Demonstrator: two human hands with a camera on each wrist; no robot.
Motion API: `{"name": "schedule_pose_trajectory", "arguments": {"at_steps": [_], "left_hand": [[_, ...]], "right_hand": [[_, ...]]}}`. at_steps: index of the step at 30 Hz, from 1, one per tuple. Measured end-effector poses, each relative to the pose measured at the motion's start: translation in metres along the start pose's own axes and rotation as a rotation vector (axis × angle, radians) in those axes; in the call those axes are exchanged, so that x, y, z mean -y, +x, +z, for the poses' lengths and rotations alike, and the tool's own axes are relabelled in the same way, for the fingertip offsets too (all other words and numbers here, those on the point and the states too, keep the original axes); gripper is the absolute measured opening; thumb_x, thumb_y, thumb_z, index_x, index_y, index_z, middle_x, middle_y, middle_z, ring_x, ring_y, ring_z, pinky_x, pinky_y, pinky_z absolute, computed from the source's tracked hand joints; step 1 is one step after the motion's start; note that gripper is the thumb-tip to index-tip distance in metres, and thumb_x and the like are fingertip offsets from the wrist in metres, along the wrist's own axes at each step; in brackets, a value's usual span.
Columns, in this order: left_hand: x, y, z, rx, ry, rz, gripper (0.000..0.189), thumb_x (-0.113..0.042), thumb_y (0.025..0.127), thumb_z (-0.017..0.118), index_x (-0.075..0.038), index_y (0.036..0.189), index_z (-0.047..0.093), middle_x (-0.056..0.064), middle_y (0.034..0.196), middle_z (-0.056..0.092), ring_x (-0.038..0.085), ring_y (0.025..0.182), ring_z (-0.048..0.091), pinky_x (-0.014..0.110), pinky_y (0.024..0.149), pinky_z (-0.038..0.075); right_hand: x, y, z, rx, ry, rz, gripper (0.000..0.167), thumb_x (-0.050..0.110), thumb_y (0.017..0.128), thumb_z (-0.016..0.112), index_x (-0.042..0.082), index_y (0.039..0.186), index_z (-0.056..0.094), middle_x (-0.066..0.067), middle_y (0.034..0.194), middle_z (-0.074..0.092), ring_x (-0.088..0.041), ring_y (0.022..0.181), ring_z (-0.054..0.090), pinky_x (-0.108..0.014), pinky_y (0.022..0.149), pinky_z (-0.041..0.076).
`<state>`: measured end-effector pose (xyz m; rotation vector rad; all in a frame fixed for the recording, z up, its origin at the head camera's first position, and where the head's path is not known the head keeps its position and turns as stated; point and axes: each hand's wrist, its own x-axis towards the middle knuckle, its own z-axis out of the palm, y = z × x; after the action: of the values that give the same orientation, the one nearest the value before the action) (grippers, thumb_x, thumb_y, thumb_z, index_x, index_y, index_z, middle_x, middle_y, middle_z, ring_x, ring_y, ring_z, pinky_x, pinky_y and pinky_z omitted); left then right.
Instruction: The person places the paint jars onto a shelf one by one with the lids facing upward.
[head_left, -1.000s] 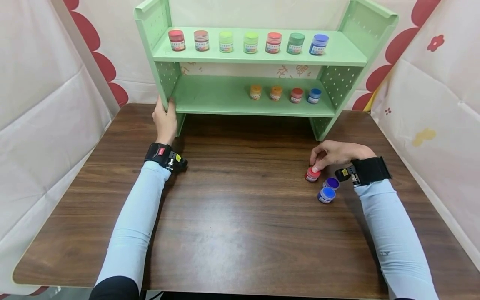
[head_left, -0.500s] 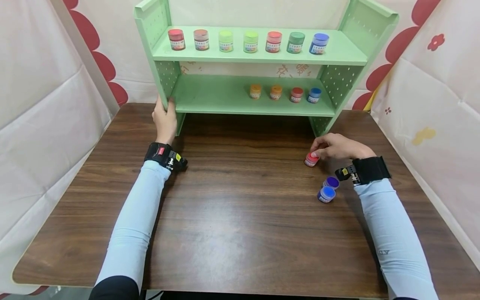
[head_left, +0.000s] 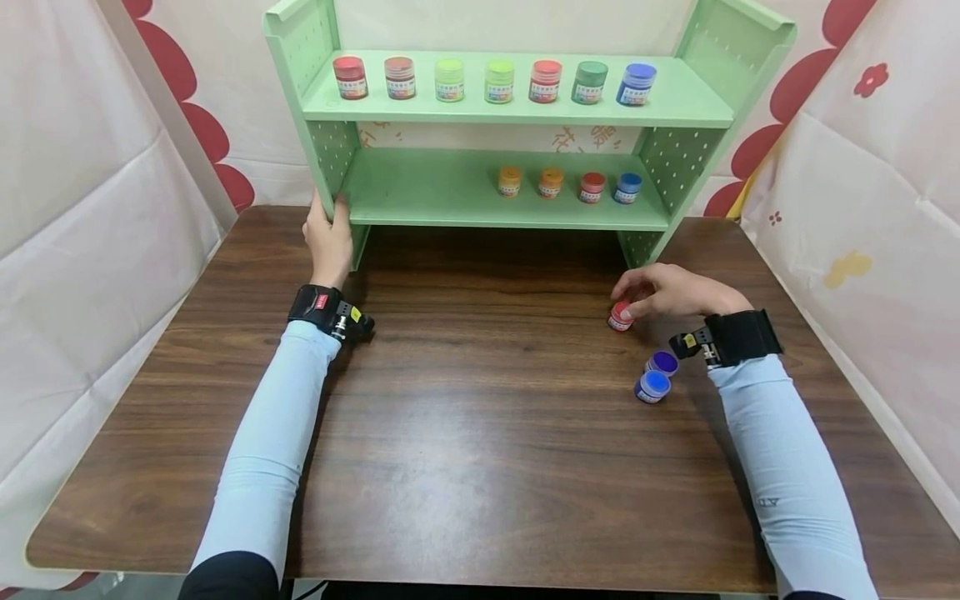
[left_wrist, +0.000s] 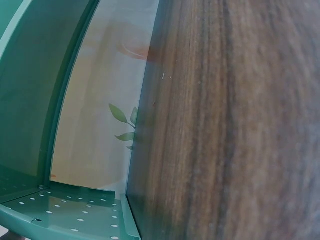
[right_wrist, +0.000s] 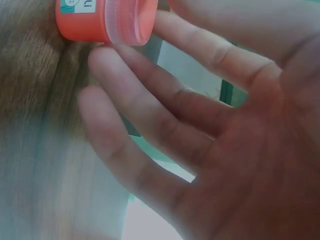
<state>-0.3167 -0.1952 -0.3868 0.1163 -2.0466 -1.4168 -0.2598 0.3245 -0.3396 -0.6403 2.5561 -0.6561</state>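
In the head view my right hand [head_left: 675, 290] holds a small red paint jar [head_left: 619, 317] by its lid, low over the table in front of the shelf's right leg. The right wrist view has the same paint jar [right_wrist: 85, 20] at the top, thumb and forefinger at its lid and the other fingers spread below. My left hand [head_left: 330, 242] grips the lower left side panel of a green two-tier shelf [head_left: 420, 196]; that hand is out of the left wrist view, where the perforated shelf panel [left_wrist: 75, 215] shows. Two blue-lidded paint jars, one nearer [head_left: 652, 387] and one behind [head_left: 663, 363], stand close together near my right wrist.
Along the upper tier stands a row of several larger jars [head_left: 498, 82]. On the lower tier, smaller jars, such as an orange one [head_left: 551, 183] and a blue one [head_left: 627, 188], stand toward the right. The brown wooden table [head_left: 450, 433] stretches in front.
My right hand has moved the red paint jar away from the two blue-lidded jars, toward the shelf and slightly left. The left hand stays on the shelf.
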Motion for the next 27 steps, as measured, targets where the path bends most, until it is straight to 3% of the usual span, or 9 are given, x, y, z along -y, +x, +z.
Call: {"name": "schedule_pose_trajectory", "arguments": {"at_steps": [6,15,22,27], "left_hand": [[0.0010,-0.0003,-0.0003,-0.003,0.006,-0.006,0.042,-0.036,0.105,0.051,-0.029,0.146,0.057,0.001,0.143,0.065,0.012,0.127,0.061,0.033,0.112,0.043],[-0.0017,0.0004,0.0002,-0.004,0.006,0.001,0.044,-0.035,0.105,0.051,-0.029,0.148,0.056,0.001,0.144,0.064,0.011,0.128,0.060,0.031,0.112,0.043],[-0.0041,-0.0007,-0.0002,0.000,0.005,-0.004,0.045,-0.036,0.105,0.051,-0.028,0.148,0.056,0.001,0.145,0.064,0.012,0.129,0.060,0.031,0.112,0.043],[-0.0031,-0.0013,-0.0009,0.000,0.009,0.003,0.044,-0.034,0.105,0.051,-0.029,0.149,0.055,0.000,0.145,0.064,0.011,0.128,0.061,0.031,0.112,0.043]], "right_hand": [[0.0014,0.0018,0.0022,0.010,-0.041,-0.006,0.033,0.017,0.088,0.083,0.010,0.117,0.070,-0.008,0.112,0.072,-0.020,0.098,0.063,-0.026,0.083,0.051],[0.0001,0.0043,0.0034,0.022,-0.059,0.012,0.030,0.022,0.088,0.083,0.011,0.113,0.070,-0.005,0.107,0.072,-0.019,0.095,0.061,-0.030,0.084,0.049],[0.0001,0.0038,0.0044,0.021,-0.044,-0.010,0.023,0.017,0.091,0.079,0.011,0.111,0.071,-0.005,0.102,0.072,-0.017,0.091,0.061,-0.027,0.083,0.047],[0.0013,0.0019,0.0037,0.036,-0.018,0.003,0.027,0.013,0.098,0.070,0.003,0.124,0.068,-0.012,0.113,0.071,-0.019,0.097,0.065,-0.031,0.083,0.055]]}}
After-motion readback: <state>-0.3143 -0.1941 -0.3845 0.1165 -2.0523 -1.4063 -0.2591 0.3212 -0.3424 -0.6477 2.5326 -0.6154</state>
